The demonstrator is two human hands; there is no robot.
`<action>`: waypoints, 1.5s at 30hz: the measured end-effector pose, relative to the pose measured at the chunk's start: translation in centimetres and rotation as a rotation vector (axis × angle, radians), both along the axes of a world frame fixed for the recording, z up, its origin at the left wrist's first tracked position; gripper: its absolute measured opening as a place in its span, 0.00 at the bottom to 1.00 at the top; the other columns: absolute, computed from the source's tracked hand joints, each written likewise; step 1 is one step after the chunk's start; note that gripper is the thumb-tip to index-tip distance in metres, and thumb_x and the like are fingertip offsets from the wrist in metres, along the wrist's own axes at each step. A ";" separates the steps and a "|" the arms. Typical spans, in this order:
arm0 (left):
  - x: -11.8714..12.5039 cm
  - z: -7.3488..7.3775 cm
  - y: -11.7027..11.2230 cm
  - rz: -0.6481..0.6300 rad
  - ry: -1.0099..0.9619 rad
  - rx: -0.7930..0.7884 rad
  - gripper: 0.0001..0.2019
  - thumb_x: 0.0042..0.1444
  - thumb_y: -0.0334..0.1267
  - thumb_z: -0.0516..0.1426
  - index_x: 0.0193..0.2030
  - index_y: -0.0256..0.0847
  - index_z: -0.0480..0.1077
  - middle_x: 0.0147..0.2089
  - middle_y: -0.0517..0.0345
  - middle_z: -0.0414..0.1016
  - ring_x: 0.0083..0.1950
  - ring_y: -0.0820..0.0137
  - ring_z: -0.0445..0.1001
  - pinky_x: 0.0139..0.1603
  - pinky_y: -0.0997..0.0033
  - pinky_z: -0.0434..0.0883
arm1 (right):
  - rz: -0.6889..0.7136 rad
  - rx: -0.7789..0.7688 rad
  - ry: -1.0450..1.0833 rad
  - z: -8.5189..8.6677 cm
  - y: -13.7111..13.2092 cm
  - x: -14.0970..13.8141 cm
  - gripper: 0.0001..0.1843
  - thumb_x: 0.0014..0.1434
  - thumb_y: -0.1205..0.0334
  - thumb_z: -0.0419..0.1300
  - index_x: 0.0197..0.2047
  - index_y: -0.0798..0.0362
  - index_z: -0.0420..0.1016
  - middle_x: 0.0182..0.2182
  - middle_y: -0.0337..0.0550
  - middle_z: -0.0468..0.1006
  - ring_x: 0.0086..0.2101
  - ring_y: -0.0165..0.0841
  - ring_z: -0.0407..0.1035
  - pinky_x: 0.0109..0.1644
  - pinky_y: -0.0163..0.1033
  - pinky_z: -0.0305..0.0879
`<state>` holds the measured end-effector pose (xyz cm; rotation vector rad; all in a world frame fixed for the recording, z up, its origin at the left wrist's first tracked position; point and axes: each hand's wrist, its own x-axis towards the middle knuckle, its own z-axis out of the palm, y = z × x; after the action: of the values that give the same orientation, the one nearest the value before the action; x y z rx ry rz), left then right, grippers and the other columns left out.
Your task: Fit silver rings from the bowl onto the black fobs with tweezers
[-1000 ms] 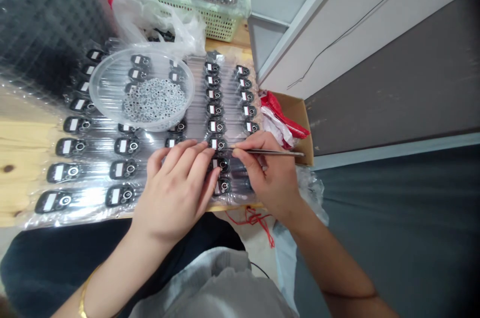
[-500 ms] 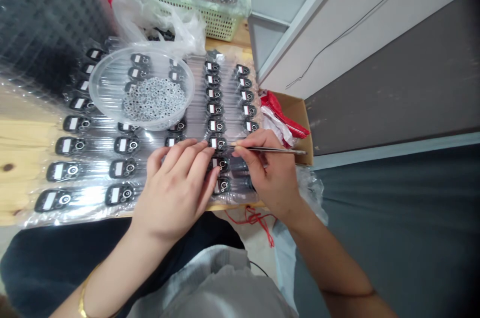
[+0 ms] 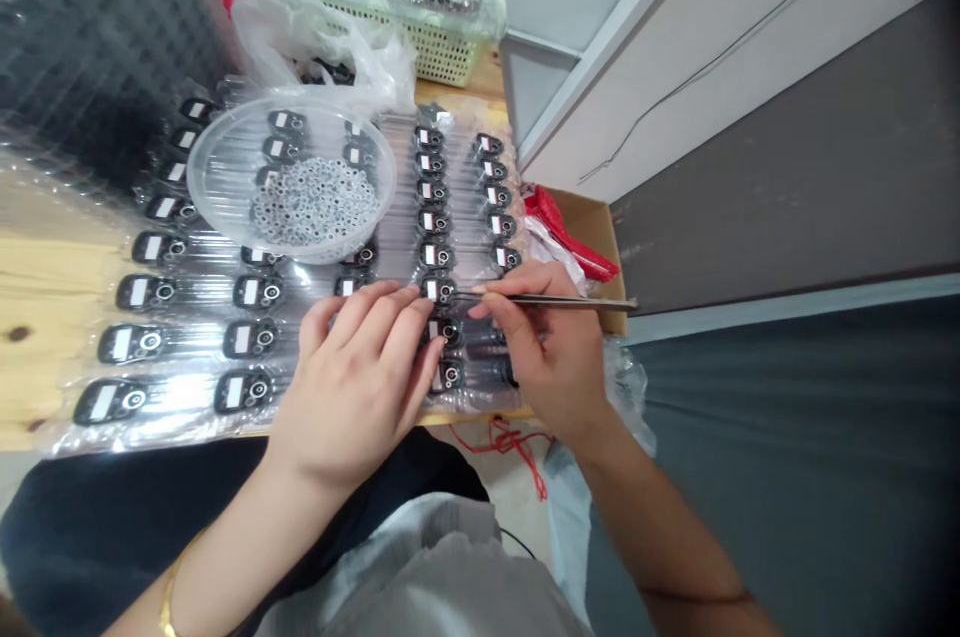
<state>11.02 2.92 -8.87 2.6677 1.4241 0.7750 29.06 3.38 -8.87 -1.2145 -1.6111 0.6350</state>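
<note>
On the bubble wrap [image 3: 300,292], the right hand [image 3: 544,347] grips tweezers [image 3: 555,300] at a light, delicate black device [image 3: 439,290]; the open left hand [image 3: 356,387] rests just beside it.

Plastic basket [image 3: 420,27], cardbd box [image 3: 592,242], red bag [image 3: 559,227]

Through the head camera I see the left hand [image 3: 356,382] at about 6 o'clock, its fingertips [image 3: 409,293] resting on black tags [image 3: 439,290] laid in rows on clear plastic wrap [image 3: 397,142]. Just beside it, the right hand [image 3: 544,347] pinches tweezers [image 3: 555,300], their tips at the tag under those fingertips. At 10 o'clock, a clear bowl [image 3: 382,177] of metal rings [image 3: 313,202] sits on the wrap. A plastic basket [image 3: 420,17] lies at 12 o'clock, and a cardboard box [image 3: 592,227] holding a red bag [image 3: 559,232] at 3 o'clock.
</note>
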 end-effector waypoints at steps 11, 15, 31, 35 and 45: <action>-0.1 0.3 -0.4 0.022 -0.012 -0.047 0.13 0.68 0.38 0.49 0.52 0.35 0.69 0.53 0.53 0.76 0.58 0.61 0.70 0.58 0.59 0.57 | -0.031 0.088 0.018 5.8 4.1 -2.8 0.02 0.59 0.64 0.65 0.35 0.49 0.76 0.27 0.37 0.77 0.20 0.26 0.64 0.24 0.35 0.64; -0.1 0.2 -0.4 0.017 -0.023 -0.069 0.13 0.68 0.38 0.48 0.52 0.35 0.68 0.53 0.53 0.76 0.58 0.61 0.69 0.58 0.59 0.57 | 0.055 0.075 -0.107 5.9 8.1 -5.5 0.03 0.57 0.65 0.66 0.32 0.51 0.76 0.24 0.35 0.73 0.23 0.26 0.63 0.27 0.35 0.62; -0.2 0.1 -0.4 0.009 -0.043 -0.071 0.13 0.68 0.37 0.48 0.52 0.34 0.68 0.51 0.52 0.75 0.57 0.61 0.69 0.57 0.59 0.59 | 0.223 0.020 -0.272 5.1 11.7 -7.7 0.03 0.56 0.66 0.66 0.31 0.54 0.78 0.27 0.37 0.76 0.25 0.27 0.63 0.34 0.38 0.63; -0.2 0.1 -0.4 0.011 -0.041 -0.061 0.13 0.68 0.37 0.48 0.52 0.34 0.68 0.50 0.52 0.75 0.57 0.61 0.69 0.57 0.59 0.60 | 0.231 0.028 -0.285 4.9 11.7 -7.7 0.03 0.56 0.66 0.66 0.31 0.54 0.77 0.27 0.36 0.76 0.27 0.28 0.66 0.36 0.38 0.64; -0.2 0.0 -0.5 0.027 -0.057 -0.067 0.12 0.68 0.37 0.48 0.52 0.36 0.68 0.52 0.52 0.76 0.57 0.62 0.70 0.58 0.58 0.61 | 0.171 0.020 -0.020 6.0 10.5 -7.0 0.04 0.58 0.66 0.64 0.31 0.53 0.75 0.25 0.36 0.76 0.25 0.28 0.68 0.30 0.36 0.63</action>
<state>10.80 2.42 -8.86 2.5609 1.4490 0.7834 22.02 13.92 -2.87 -1.0793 -1.7471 0.7142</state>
